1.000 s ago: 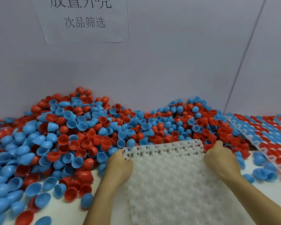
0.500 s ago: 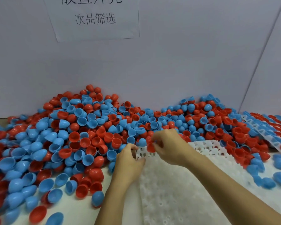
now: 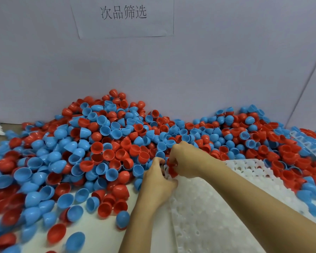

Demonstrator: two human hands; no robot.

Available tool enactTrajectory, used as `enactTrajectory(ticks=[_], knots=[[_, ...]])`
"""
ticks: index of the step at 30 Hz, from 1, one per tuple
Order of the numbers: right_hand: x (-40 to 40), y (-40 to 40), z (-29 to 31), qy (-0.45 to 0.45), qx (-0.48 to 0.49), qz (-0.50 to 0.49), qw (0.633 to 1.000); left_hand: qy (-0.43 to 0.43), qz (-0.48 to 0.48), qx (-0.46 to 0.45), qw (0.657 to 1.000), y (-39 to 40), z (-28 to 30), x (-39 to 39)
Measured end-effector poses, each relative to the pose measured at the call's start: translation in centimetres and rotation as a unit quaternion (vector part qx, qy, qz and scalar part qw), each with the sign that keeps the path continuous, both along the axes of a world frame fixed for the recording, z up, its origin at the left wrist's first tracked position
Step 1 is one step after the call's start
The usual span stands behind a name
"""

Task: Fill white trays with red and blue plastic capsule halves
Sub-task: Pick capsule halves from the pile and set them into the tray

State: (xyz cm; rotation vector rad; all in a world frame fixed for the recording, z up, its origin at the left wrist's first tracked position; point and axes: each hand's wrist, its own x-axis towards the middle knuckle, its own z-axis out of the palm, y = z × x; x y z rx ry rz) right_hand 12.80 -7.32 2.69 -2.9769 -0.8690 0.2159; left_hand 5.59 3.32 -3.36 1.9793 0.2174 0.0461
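Your right hand (image 3: pixel 185 160) is curled around at least one red plastic capsule half (image 3: pixel 172 170), and it sits right over the far left corner of the empty white moulded plastic tray (image 3: pixel 208 207). That corner is the relation that matters: the nearest sockets lie directly under and just toward you from the red piece, so the coming placement looks like a short drop downward, not a reach. Whether the half's open side faces up or down I cannot tell, since your fingers cover most of it.

Your left hand (image 3: pixel 158 181) is just beside the right one, fingers bent over the tray's left edge at the same corner, apparently pinching or steadying it; the exact hold is partly hidden. Your right forearm crosses the tray diagonally from the lower right, while the left comes up from below, beside the tray's left edge.

The big heap of red and blue plastic capsule halves (image 3: pixel 102 143) lies against the wall, touching the tray's far edge and spreading well to your left. The right hand is the nearer one to the heap's front edge for the next pick. A second white tray, already loaded with red and blue halves (image 3: pixel 310 141), lies at the far right. The tray in front of you looks almost wholly unfilled, so the task here is just starting.
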Motion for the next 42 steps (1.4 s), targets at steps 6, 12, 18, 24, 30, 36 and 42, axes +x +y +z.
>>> enactTrajectory(ticks=[6, 12, 18, 24, 30, 36, 42], knots=[[-0.3, 0.3, -0.6, -0.015, 0.020, -0.014, 1.000, -0.035, -0.004, 0.017, 0.999, -0.1, 0.0, 0.1], [-0.8, -1.1, -2.6, 0.016, 0.153, -0.044, 0.987, -0.063, 0.010, 0.041, 0.997, -0.5, -0.1, 0.0], [-1.5, -2.8, -2.9, -0.043, 0.310, -0.097, 0.945, -0.051, 0.026, 0.041, 0.998, -0.5, -0.1, 0.3], [-1.7, -3.5, -3.9, -0.028, 0.270, -0.098, 0.958, -0.048, 0.029, 0.047, 0.997, -0.9, -0.1, 0.4], [-1.8, -2.7, -4.8, -0.035, 0.222, -0.108, 0.968, -0.064, 0.027, 0.053, 0.996, -1.1, -0.4, 0.4], [-1.5, -3.0, -5.0, -0.113, 0.279, -0.160, 0.940, -0.061, 0.036, 0.071, 0.995, -1.3, -0.3, 0.4], [-1.4, -3.1, -5.2, -0.144, 0.262, -0.175, 0.938, -0.059, 0.041, 0.074, 0.995, -1.3, -0.3, 0.5]])
